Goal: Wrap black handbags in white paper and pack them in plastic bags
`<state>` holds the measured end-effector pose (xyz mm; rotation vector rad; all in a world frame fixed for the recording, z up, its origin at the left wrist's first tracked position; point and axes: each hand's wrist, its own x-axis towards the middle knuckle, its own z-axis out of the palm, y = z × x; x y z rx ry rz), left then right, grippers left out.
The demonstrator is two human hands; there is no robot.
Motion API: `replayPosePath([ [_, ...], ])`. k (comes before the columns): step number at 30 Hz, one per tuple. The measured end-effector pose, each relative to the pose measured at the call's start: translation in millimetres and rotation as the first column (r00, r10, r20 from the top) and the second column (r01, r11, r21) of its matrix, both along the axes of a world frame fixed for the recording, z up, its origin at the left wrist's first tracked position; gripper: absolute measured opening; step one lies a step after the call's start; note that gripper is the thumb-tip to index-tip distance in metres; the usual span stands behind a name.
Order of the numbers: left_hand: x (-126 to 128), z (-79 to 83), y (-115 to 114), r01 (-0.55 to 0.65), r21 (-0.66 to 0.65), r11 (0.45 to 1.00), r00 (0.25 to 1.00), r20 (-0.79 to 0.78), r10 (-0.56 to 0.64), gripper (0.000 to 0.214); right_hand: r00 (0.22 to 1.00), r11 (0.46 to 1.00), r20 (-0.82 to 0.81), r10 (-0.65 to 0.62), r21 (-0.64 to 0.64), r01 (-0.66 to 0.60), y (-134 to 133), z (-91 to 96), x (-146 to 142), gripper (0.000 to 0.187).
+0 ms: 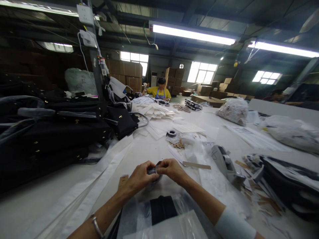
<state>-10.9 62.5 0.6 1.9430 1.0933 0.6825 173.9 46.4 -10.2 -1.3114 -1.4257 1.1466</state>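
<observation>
My left hand (140,176) and my right hand (172,170) meet over the table in front of me. Between their fingers is a greyish, shiny wrapped piece (151,171), perhaps part of a bag handle; the fingers hide most of it. Both hands are closed, the left gripping the piece and the right pinching its other side. Just below them, close to my body, lies a black bag (162,209) with clear plastic and white sheet material around it. A brown card strip (123,181) pokes out beside my left wrist.
Black bags (62,139) are piled at left. A tape dispenser (225,162) and a dark wrapped bag (286,179) lie at right. Ahead are a tape roll (171,133), a flat strip (196,165) and stacked white sheets (157,111). A person in yellow (153,90) sits across the table.
</observation>
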Motion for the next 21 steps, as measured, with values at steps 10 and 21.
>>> replayPosePath([
  [10,3.3,-7.6,-12.7,-0.093,0.028,0.995,0.996,0.021,0.092,0.015,0.998,0.998,-0.067,-0.017,-0.066,0.012,-5.2,-0.6,-2.1,0.026],
  [21,0.9,-12.0,-11.5,-0.165,0.021,0.986,0.986,-0.019,0.165,0.024,0.997,0.996,-0.070,-0.016,-0.084,0.010,-6.2,-2.5,-7.1,0.014],
])
